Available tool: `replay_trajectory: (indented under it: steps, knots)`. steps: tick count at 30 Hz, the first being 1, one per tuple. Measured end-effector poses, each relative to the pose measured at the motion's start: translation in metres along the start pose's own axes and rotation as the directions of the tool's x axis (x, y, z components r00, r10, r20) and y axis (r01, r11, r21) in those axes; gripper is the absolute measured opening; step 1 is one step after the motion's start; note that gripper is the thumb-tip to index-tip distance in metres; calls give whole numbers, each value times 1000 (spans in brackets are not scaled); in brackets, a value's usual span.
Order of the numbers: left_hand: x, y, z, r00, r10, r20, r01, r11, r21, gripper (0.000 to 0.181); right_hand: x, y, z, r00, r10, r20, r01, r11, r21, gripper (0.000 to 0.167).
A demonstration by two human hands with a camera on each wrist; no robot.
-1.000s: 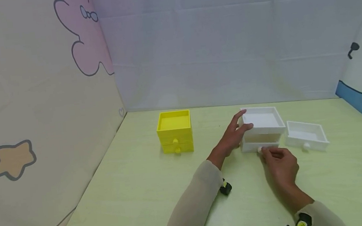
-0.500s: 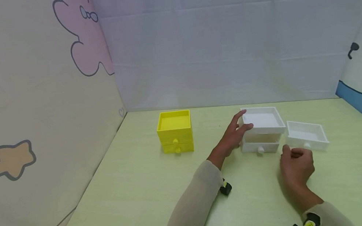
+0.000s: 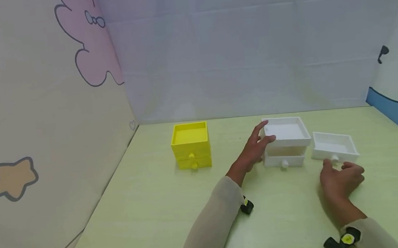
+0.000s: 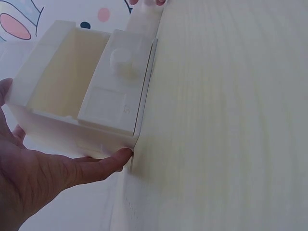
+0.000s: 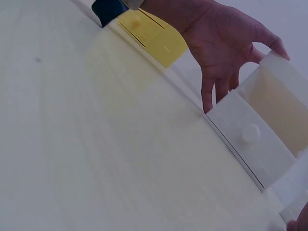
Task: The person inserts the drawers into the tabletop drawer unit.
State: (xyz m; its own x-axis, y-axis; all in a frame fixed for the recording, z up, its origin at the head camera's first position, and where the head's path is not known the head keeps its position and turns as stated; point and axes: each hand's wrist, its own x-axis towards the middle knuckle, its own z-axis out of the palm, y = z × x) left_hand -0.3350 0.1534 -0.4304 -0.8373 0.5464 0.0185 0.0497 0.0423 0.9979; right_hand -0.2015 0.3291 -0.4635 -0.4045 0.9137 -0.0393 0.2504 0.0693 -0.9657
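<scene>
A small white drawer cabinet (image 3: 283, 151) stands on the table, its upper slot vacant and its lower drawer (image 4: 113, 89) pushed in. My left hand (image 3: 253, 150) rests against the cabinet's left side with spread fingers, one digit on its top edge. To the right lies a loose white drawer (image 3: 334, 144) with a round knob (image 3: 334, 158) at its front. My right hand (image 3: 341, 179) is just in front of that drawer, thumb beside the knob and fingers apart from the thumb. Whether the thumb touches the knob I cannot tell.
A yellow cabinet (image 3: 191, 146) with two knobbed drawers stands to the left on the pale table (image 3: 151, 222). A grey-white cloth (image 3: 206, 58) hangs behind, and printed cloth walls (image 3: 38, 116) border the sides.
My right hand has let go of the lower drawer's knob and moved right to the loose drawer, its fingers spreading apart. My left hand has stayed on the white cabinet.
</scene>
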Motion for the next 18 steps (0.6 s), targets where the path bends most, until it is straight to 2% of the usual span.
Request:
replay_trajectory:
  steps: [4, 7, 14, 18]
  knots:
    - [0, 1, -1, 1000, 7, 7, -7, 1000, 3, 50, 15, -1, -5, 991, 107, 82, -112, 992, 57, 46]
    - [-1, 1, -1, 1000, 6, 8, -7, 1000, 6, 51, 22, -2, -6, 980, 148, 132, -162, 982, 99, 56]
    - [-2, 3, 0, 1000, 4, 7, -4, 1000, 6, 52, 29, -3, -8, 979, 130, 154, -158, 970, 185, 28]
    - [-1, 2, 0, 1000, 3, 5, -3, 1000, -3, 52, 34, -1, -7, 981, 87, 171, -113, 982, 154, 19]
